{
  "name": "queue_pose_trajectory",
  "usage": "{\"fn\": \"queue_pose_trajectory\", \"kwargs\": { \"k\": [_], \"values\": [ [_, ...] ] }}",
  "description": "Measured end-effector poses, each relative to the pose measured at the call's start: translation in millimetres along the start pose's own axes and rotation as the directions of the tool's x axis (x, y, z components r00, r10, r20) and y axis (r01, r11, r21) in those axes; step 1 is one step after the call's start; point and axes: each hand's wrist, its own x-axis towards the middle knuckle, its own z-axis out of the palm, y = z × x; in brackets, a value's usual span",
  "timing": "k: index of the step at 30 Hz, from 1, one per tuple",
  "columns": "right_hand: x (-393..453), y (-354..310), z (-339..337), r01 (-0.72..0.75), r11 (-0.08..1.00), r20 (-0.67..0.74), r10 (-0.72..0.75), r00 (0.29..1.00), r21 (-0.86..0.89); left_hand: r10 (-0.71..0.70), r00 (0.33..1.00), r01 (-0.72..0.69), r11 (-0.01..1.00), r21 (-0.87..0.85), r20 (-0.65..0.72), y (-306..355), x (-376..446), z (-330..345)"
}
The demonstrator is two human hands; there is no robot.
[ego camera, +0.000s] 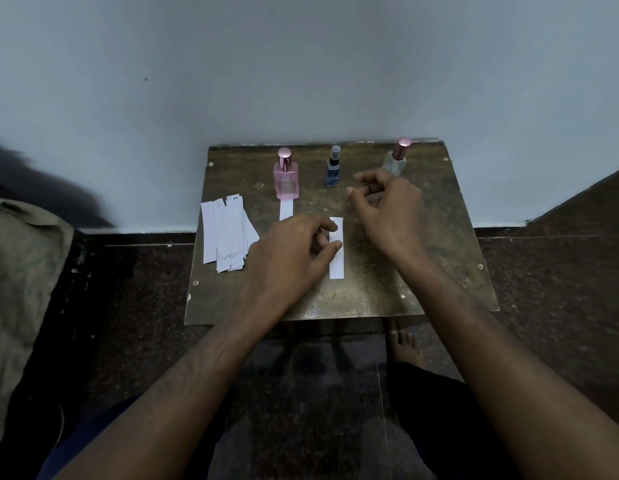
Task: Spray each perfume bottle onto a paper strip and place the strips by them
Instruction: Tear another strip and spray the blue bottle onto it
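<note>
Pinching a paper strip (336,252) mid-table, left hand (290,258) fingers hold its edge; right hand (387,206), fingers loosely curled and empty, hovers near the blue bottle (333,168) at the far edge. Judgement: lift the strip clear, keep fingers off the sprayed end, lay it before that bottle.

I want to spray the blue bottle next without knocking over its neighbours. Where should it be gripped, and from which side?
Probably grip the blue bottle round its lower body, below the narrow dark neck and cap, coming from the front. It stands upright with open gaps to the pink bottle and the clear bottle. The right hand, empty and loosely curled, is nearest.
</note>
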Motion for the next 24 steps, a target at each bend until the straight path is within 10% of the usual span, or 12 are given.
{"fn": "queue_pose_trajectory", "kwargs": {
  "k": [24],
  "values": [
    [16.6, -29.1, 22.4, 0.053, 0.980, -0.048, -0.045, 0.998, 0.189, -0.042, 0.995, 0.025, 0.984, -0.178, -0.091, -5.0, 13.7, -14.1]
  ]
}}
